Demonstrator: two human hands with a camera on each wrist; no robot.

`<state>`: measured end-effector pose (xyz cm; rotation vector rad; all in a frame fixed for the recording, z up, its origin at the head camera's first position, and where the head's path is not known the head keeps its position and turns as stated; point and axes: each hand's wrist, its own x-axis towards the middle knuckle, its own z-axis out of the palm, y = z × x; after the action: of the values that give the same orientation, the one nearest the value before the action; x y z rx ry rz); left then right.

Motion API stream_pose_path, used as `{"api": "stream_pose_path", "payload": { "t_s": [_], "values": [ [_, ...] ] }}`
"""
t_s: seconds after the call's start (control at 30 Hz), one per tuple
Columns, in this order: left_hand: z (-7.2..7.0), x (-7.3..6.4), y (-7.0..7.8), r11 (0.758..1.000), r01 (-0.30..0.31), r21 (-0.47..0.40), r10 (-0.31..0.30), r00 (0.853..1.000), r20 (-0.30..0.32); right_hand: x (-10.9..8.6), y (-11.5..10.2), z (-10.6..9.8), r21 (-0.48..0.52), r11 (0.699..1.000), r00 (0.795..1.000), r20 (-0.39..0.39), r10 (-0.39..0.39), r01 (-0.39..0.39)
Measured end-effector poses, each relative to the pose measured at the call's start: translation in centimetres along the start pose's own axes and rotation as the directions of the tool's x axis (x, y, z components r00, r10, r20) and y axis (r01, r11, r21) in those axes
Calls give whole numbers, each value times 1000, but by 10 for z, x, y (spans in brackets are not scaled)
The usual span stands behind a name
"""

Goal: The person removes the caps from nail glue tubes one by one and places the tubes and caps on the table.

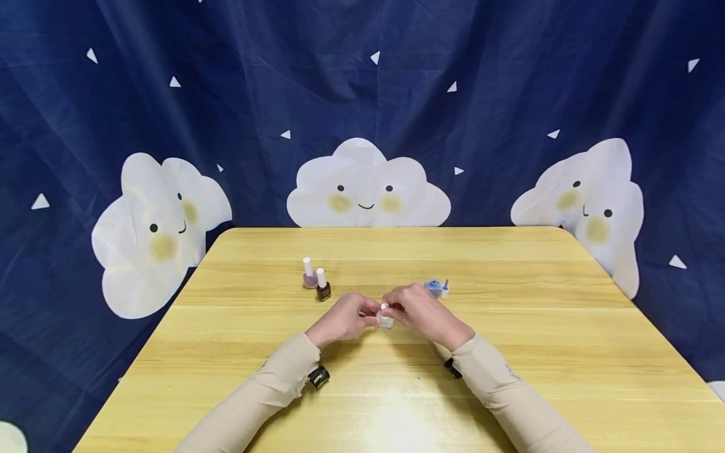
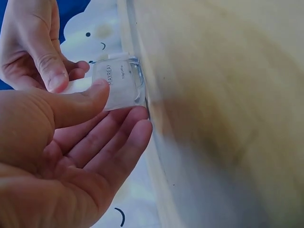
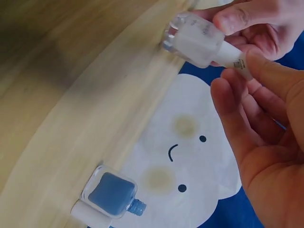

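Note:
Near the middle of the table, both hands meet on a small nail polish bottle [image 1: 386, 323] of clear glass with whitish contents. My left hand [image 1: 344, 319] pinches the bottle body between thumb and fingers; lettering shows on its side in the left wrist view. The white cap [image 3: 231, 56] is between the thumb and fingers of my right hand [image 1: 421, 313], and cap and bottle are together. Beyond the right hand stands a blue nail polish bottle [image 3: 111, 192] with its neck bare. Its white cap [image 1: 444, 291] is beside it, brush pointing up.
To the left of the hands, a mauve nail polish bottle [image 1: 309, 279] and a dark red one [image 1: 323, 292] stand close together, both with white caps on. The wooden table [image 1: 510, 264] ends at a dark blue curtain [image 1: 255, 75] printed with clouds.

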<state>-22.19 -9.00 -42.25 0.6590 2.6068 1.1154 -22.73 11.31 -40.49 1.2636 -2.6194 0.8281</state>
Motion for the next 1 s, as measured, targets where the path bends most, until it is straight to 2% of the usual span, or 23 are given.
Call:
{"api": "stream_pose_path", "payload": {
  "t_s": [0.17,0.37,0.67,1.0],
  "values": [
    [0,0,-1,1000,-2,-2,2,1000,3,-2,0,-1,81,993,996,24,89,-90],
    [-1,0,-3,999,27,-39,-27,1000,0,-2,1,-2,82,982,985,4,173,-173],
    [-1,1,-5,996,54,-68,-54,999,-3,0,-1,1,54,986,987,-34,160,-158],
    [-1,1,-4,996,61,-66,-61,998,1,2,-4,-3,38,991,991,8,131,-131]
  ]
}}
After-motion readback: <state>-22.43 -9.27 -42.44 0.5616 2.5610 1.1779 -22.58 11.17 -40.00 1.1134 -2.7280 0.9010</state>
